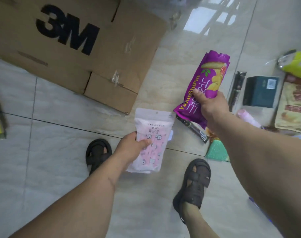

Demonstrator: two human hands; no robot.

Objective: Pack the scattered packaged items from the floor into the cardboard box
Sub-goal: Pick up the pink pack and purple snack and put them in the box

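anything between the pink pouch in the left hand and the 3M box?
Nothing. In the head view, only bare floor tile separates the pink pouch, held by the left hand, from the cardboard box.

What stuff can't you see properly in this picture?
Head view only:
- Cardboard box: its inside is out of sight, and the top edge cuts it off.
- Green packet: partly behind the right forearm.
- Yellow bag: cut off by the right edge.
- Pink mask pack: its small print is blurred.
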